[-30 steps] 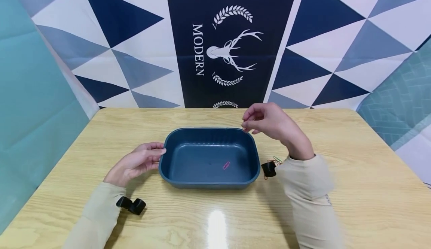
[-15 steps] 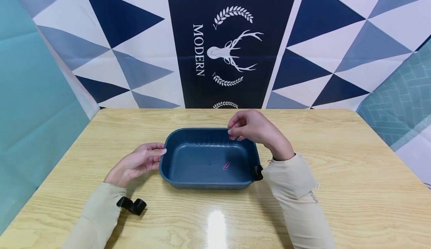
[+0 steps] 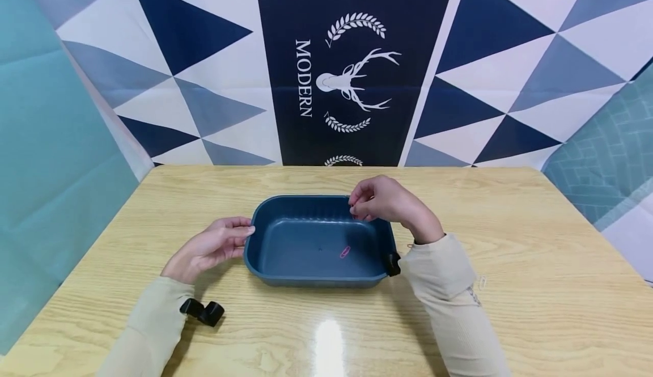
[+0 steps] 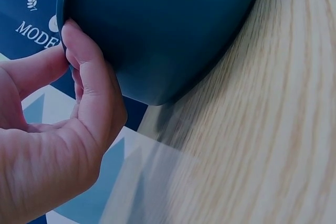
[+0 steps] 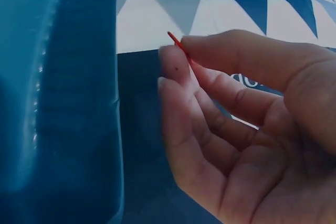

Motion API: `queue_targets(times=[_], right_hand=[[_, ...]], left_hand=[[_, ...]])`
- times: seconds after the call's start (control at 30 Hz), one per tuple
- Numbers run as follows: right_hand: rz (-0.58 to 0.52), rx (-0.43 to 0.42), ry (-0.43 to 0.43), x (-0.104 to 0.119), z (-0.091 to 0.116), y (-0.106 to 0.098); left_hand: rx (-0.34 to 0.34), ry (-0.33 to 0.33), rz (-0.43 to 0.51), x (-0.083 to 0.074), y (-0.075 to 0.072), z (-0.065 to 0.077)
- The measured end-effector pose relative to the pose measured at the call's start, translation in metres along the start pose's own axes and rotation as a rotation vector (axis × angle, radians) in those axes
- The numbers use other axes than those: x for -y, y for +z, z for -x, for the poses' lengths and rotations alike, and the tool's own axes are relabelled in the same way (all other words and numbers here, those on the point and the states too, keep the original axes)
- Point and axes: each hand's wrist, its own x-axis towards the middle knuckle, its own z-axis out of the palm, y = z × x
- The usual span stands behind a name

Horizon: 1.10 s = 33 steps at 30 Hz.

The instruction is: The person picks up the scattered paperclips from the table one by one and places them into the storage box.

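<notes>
A dark blue rectangular basin (image 3: 306,280) stands on the wooden table. Inside it, on the floor right of centre, lies a pink paper clip (image 3: 345,251). My left hand (image 3: 216,244) pinches the basin's left rim between thumb and fingers; the left wrist view shows the thumb (image 4: 44,69) on one side of the rim and the fingertips on the other. Over the basin's back right corner, my right hand (image 3: 385,201) pinches a red paper clip (image 5: 181,47) between thumb and index finger. The right wrist view shows one end of that clip jutting past the fingertips.
On the table (image 3: 535,309) right of the basin, a pale paper clip (image 3: 482,282) lies beside the right sleeve. An orange-red clip (image 3: 410,246) peeks out by the right cuff. A patterned cloth (image 3: 357,82) hangs behind the table. Black camera mounts sit on both wrists.
My right hand has moved left and down from outside the back right corner to over the basin, carrying the red paper clip. My left hand stays on the rim.
</notes>
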Motion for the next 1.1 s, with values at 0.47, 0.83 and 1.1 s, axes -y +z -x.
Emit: queue_targets(times=[0.47, 0.83, 1.1], right_hand=[[0.016, 0.062, -0.010, -0.016, 0.002, -0.004], [0.029, 0.061, -0.029, -0.015, 0.003, -0.005], [0.063, 0.004, -0.058, -0.007, 0.010, -0.010]], left_hand=[[-0.002, -0.002, 0.000, 0.002, 0.001, -0.001], [0.006, -0.003, 0.016, 0.001, 0.001, 0.001], [0.005, 0.009, 0.004, 0.000, 0.001, 0.001]])
